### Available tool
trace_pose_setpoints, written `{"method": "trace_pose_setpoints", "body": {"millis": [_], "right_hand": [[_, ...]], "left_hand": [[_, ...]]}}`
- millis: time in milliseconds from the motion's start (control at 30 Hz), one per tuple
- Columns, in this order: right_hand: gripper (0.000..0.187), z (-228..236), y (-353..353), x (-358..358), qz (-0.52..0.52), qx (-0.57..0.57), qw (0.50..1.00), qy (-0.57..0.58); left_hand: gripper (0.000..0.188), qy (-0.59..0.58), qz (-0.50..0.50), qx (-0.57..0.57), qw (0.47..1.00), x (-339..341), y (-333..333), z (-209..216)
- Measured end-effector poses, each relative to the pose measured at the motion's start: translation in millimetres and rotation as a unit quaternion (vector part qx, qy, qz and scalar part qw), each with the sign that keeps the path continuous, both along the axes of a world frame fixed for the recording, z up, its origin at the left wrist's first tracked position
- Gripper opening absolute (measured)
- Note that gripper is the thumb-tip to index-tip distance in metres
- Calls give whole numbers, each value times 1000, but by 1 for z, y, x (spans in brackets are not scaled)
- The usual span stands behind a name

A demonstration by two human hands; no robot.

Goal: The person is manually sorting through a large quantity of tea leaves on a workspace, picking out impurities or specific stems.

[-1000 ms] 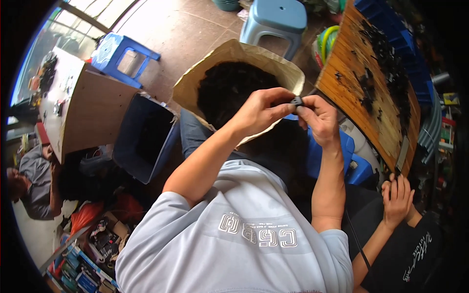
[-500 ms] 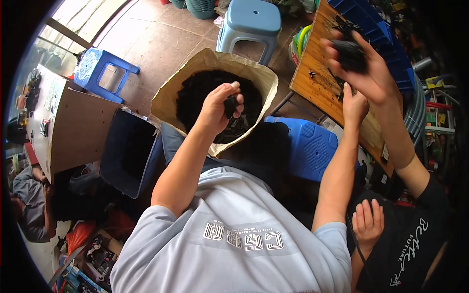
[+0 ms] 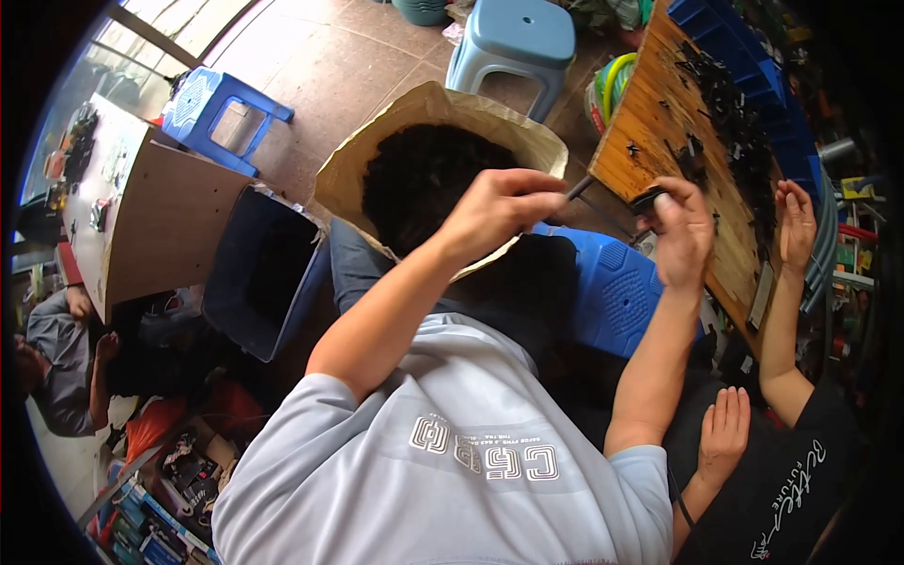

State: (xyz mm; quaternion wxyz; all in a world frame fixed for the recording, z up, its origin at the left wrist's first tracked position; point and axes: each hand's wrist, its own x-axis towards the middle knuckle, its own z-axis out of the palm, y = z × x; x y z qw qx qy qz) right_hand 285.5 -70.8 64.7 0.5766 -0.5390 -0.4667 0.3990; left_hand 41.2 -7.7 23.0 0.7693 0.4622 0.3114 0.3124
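Note:
My right hand (image 3: 682, 235) is raised by the near edge of the wooden table, its thumb and fingers closed on a small black part (image 3: 648, 198). Reaching across to the right, my left hand (image 3: 499, 212) is over the right rim of the sack, near the table corner. Its fingers are pressed together, and anything in them is hidden. Below it stands the open pale sack (image 3: 342, 184), with a heap of black pieces (image 3: 424, 169) inside. More small black parts (image 3: 692, 155) lie scattered on the wooden table (image 3: 650, 108).
A co-worker's open hand (image 3: 797, 231) is at the table's right edge; their other hand (image 3: 723, 433) rests lower. Blue stools (image 3: 621, 297) (image 3: 513, 38) (image 3: 202, 104) stand around the sack. An open blue bin (image 3: 247, 330) is at its left. Another person (image 3: 61, 348) sits far left.
My left hand has moved right, away from above the sack. My right hand has lifted off the table with the black part. The co-worker's hand has let go of a dark clump and drawn back.

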Motion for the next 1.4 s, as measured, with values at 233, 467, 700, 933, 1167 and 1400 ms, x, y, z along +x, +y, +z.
{"method": "trace_pose_setpoints", "body": {"millis": [233,467,700,933,1167,1400], "right_hand": [[22,-22,3,-75,63,59,992,95],[22,-30,2,-76,95,25,995,27],[15,-39,8,-84,86,76,988,102],[13,-29,3,-78,120,-40,991,40],[11,-25,-1,-71,168,-106,978,-60],[12,-20,3,-45,103,-64,980,-156]], "left_hand": [[35,-15,21,137,990,7,-10,12],[14,66,125,345,928,-1,-15,13],[7,131,197,472,849,8,-19,5],[23,-142,44,-39,988,-1,-15,-7],[29,164,-43,275,946,-9,-10,5],[30,108,-14,199,974,1,-3,-9]]}}
